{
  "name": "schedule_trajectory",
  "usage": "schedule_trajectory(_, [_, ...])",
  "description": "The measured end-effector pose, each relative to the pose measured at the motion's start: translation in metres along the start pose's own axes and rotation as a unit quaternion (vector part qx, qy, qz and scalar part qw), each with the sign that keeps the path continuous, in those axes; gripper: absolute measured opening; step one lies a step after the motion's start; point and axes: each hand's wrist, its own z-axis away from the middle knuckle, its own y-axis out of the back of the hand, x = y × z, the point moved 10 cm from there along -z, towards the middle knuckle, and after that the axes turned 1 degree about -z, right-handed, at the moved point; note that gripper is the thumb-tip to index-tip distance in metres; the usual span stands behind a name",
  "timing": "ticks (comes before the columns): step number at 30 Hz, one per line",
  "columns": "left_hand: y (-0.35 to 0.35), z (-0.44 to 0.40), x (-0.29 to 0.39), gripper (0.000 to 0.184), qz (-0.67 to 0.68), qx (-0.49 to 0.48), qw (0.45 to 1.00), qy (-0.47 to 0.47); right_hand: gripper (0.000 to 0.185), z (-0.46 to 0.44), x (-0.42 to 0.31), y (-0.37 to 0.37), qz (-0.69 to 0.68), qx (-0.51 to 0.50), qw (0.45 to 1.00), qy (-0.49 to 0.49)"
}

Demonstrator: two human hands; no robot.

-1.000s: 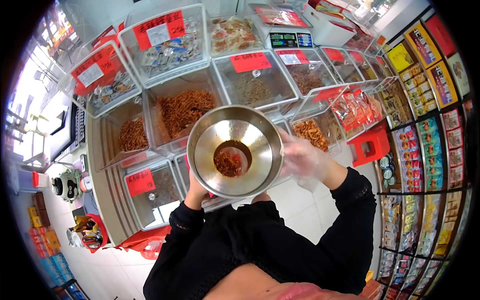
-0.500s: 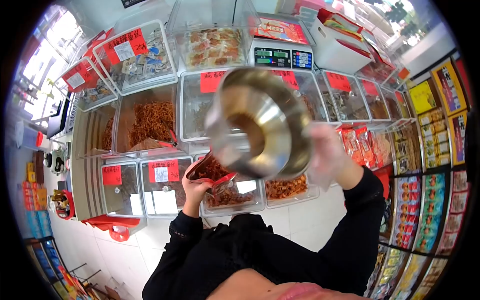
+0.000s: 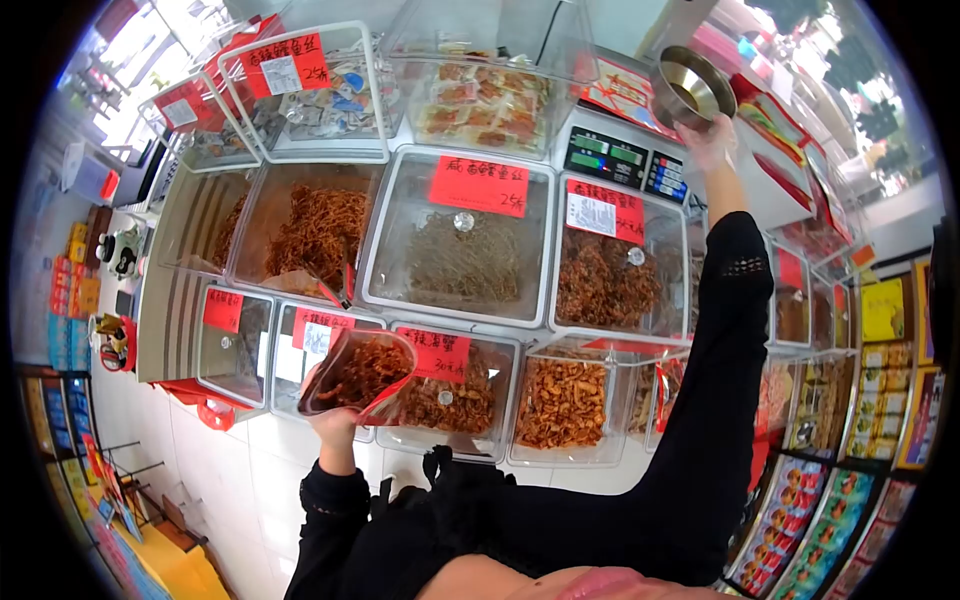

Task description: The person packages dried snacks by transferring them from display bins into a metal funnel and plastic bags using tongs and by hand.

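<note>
My left hand is closed around the bottom of an open pouch, its mouth facing up. Reddish-brown shredded dried snack fills much of the pouch. At the far right, my right hand, in a clear thin glove, grips the rim of a wide stainless-steel funnel. The funnel is held up over the counter's back right, near the digital scale. Below the pouch lie lidded clear bins; the nearest one holds brown dried snack under a red label.
An open bin of shredded snack with tongs stands left of centre. Lidded bins with red labels fill the counter's middle. A white box of packets stands behind my right arm. Shelves of packaged goods line the right side.
My right hand has carried the funnel from in front of me to the back right, away from the pouch. The pouch in my left hand has shifted left and its contents show more fully.
</note>
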Motion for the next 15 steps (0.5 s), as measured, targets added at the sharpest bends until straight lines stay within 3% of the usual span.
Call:
schedule_trajectory(1, [0.01,0.003,-0.001,0.094,-0.011,0.021,1.0,-0.011,0.035,-0.01,0.005,0.0,0.041,0.013,0.999,0.033])
schedule_trajectory(2, [0.002,-0.001,0.012,0.085,-0.036,0.02,0.999,-0.007,0.037,-0.005,-0.01,-0.004,0.337,0.06,0.933,0.115])
schedule_trajectory(3, [-0.001,-0.004,0.018,0.074,-0.007,0.036,0.999,0.0,0.041,-0.002,-0.023,-0.019,0.597,0.099,0.773,0.189])
schedule_trajectory(4, [-0.008,-0.007,0.03,0.07,-0.008,0.03,0.999,-0.021,0.048,-0.006,-0.021,-0.017,0.629,0.141,0.747,0.164])
schedule_trajectory(5, [-0.013,-0.01,0.038,0.066,-0.01,0.029,0.999,-0.039,0.049,-0.034,0.012,0.004,0.329,0.087,0.933,0.114])
schedule_trajectory(6, [0.008,-0.01,0.017,0.054,0.071,0.082,0.993,0.038,0.046,-0.055,0.026,0.01,0.29,0.04,0.949,0.119])
schedule_trajectory(8, [0.009,-0.013,0.025,0.042,0.095,0.042,0.994,-0.036,0.039,-0.093,0.054,0.024,0.207,-0.056,0.97,0.115])
schedule_trajectory(10, [0.029,-0.008,0.003,0.067,0.138,0.146,0.976,0.081,0.051,-0.03,0.035,0.007,-0.015,-0.001,1.0,-0.012])
schedule_trajectory(11, [0.026,-0.013,0.003,0.072,0.14,0.139,0.975,0.103,0.057,0.01,0.028,-0.01,-0.07,0.011,0.997,-0.043])
schedule_trajectory(12, [0.014,-0.02,0.014,0.077,0.129,0.084,0.984,0.095,0.063,0.051,0.018,-0.035,-0.055,-0.015,0.998,-0.035])
schedule_trajectory(14, [-0.024,-0.033,0.05,0.087,0.082,-0.092,0.992,0.016,0.057,0.14,0.013,-0.092,0.044,-0.095,0.994,-0.005])
schedule_trajectory(15, [-0.038,-0.035,0.061,0.092,0.067,-0.14,0.988,-0.005,0.047,0.194,0.016,-0.142,0.084,-0.275,0.958,-0.021])
